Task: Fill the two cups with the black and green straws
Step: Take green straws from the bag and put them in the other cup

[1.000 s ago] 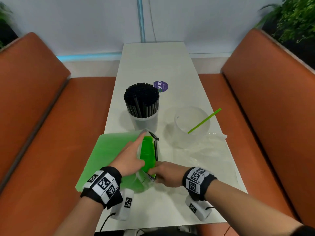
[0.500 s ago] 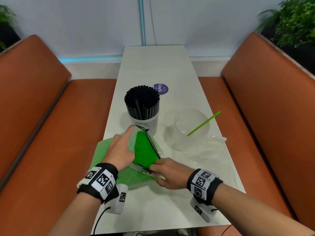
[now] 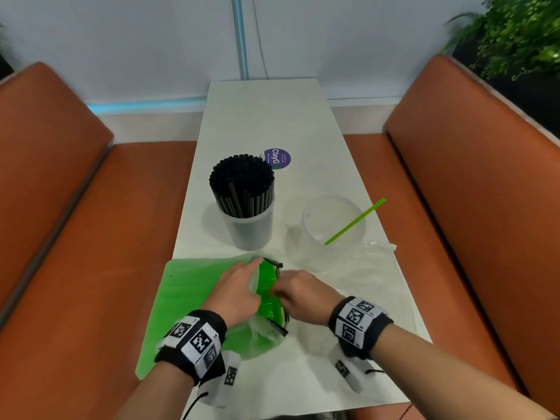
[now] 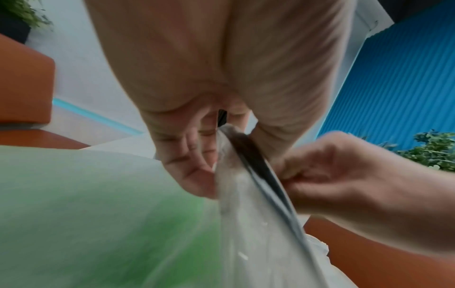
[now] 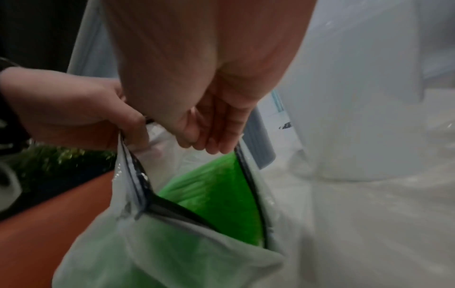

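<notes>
Cup at 12 o'clock of the hands (image 3: 247, 228): clear plastic, packed full with black straws (image 3: 242, 184) standing upright. Second clear cup (image 3: 333, 231) at 3 o'clock of it, just beside: one green straw (image 3: 355, 221) only, leaning out toward 2 o'clock. Zip bag (image 3: 194, 301), translucent with a black zipper strip, lies at the near-left of the table (image 3: 272, 122), overhanging its left edge; mouth is pulled open and it's full of bright green straws (image 5: 216, 187), a dense bundle lying lengthwise. Left hand (image 3: 235, 291): grip pinches the left lip of the bag mouth, fingers curled on the plastic. Right hand (image 3: 298, 294): grip closed on the opposite lip by the zipper, fingertips (image 5: 209, 144) hooked over the edge. Crumpled clear plastic wrap (image 3: 366, 265) lies at 4 o'clock of the second cup. Purple round sticker (image 3: 278, 158) at 1 o'clock of the black-straw cup. Table is white, narrow, flanked by orange upholstered benches (image 3: 469, 183) at both sides; pale wall at 12 o'clock, green plant (image 3: 515, 31) at the upper right.
</notes>
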`<action>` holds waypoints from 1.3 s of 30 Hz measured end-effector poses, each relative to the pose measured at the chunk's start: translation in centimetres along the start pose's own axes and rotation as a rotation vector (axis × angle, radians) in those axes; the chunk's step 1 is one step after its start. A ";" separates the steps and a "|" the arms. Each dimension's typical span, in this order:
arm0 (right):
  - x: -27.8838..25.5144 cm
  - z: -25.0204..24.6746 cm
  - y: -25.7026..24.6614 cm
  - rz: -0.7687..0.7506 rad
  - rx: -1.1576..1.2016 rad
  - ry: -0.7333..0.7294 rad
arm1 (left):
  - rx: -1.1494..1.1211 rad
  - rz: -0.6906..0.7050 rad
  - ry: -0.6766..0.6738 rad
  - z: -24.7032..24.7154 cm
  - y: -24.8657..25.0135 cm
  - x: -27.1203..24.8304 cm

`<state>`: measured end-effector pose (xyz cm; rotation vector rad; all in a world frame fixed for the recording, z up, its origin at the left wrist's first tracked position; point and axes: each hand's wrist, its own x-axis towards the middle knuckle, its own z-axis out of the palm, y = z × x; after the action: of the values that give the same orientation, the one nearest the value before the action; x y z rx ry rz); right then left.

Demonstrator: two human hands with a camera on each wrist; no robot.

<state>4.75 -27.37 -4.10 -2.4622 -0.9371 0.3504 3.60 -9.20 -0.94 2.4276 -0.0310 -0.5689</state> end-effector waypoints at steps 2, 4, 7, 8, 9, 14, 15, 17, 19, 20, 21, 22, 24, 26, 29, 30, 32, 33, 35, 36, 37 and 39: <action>1.7 0.4 -0.4 -0.009 0.083 0.102 | -0.008 0.060 0.021 -0.1 0.6 0.1; 3.2 1.1 -0.9 -0.012 0.085 0.079 | -0.036 0.097 0.046 -0.3 1.0 0.2; 4.7 2.6 -1.2 -0.007 0.006 -0.012 | -0.085 0.122 0.077 -0.5 1.1 0.3; 5.0 3.0 -1.0 0.017 0.000 -0.030 | -0.092 0.129 0.082 -0.5 1.1 0.2; 5.3 3.4 -0.9 0.053 0.012 -0.051 | -0.105 0.132 0.085 -0.5 1.0 0.2; 6.5 3.5 -1.5 0.192 -0.032 -0.195 | -0.151 0.128 0.122 -0.4 0.3 0.0; 6.6 3.4 -1.6 0.191 -0.052 -0.193 | -0.153 0.128 0.132 -0.4 0.2 0.0; 6.7 3.0 -1.6 0.166 -0.129 -0.201 | -0.161 0.127 0.149 -0.6 -0.1 0.1; 6.7 2.5 -1.3 0.141 -0.194 -0.214 | -0.160 0.130 0.158 -0.7 -0.2 0.2; 6.6 2.3 -1.2 0.138 -0.206 -0.214 | -0.160 0.133 0.156 -0.7 -0.3 0.2; 6.5 2.1 -1.2 0.138 -0.216 -0.211 | -0.163 0.135 0.150 -0.7 -0.3 0.2; 6.4 2.0 -1.2 0.141 -0.228 -0.207 | -0.168 0.137 0.143 -0.7 -0.3 0.2; 6.2 1.9 -1.3 0.163 -0.252 -0.208 | -0.170 0.151 0.133 -0.6 -0.2 0.3; 6.0 2.0 -1.4 0.194 -0.265 -0.211 | -0.166 0.170 0.132 -0.5 0.0 0.4; 5.8 1.8 -1.6 0.200 -0.289 -0.193 | -0.165 0.194 0.132 -0.6 0.2 0.5; 5.7 1.7 -1.7 0.194 -0.296 -0.187 | -0.162 0.199 0.131 -0.6 0.2 0.5; 5.5 1.3 -1.6 0.194 -0.305 -0.172 | -0.151 0.205 0.124 -0.7 0.4 0.6; 5.5 1.3 -1.6 0.201 -0.311 -0.180 | -0.150 0.207 0.122 -0.7 0.3 0.6; 5.3 1.2 -1.3 0.224 -0.337 -0.195 | -0.140 0.230 0.115 -0.7 0.5 0.7; 5.0 1.2 -1.1 0.234 -0.355 -0.194 | -0.133 0.242 0.108 -0.6 0.6 0.8; 4.8 1.3 -1.0 0.243 -0.366 -0.184 | -0.129 0.250 0.101 -0.6 0.6 0.9; 4.3 1.2 -0.6 0.260 -0.387 -0.169 | -0.132 0.251 0.090 -0.4 0.8 1.0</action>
<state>7.07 -23.69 -5.12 -2.9597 -0.8112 0.5123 4.79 -9.76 -0.54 2.2729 -0.2493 -0.3369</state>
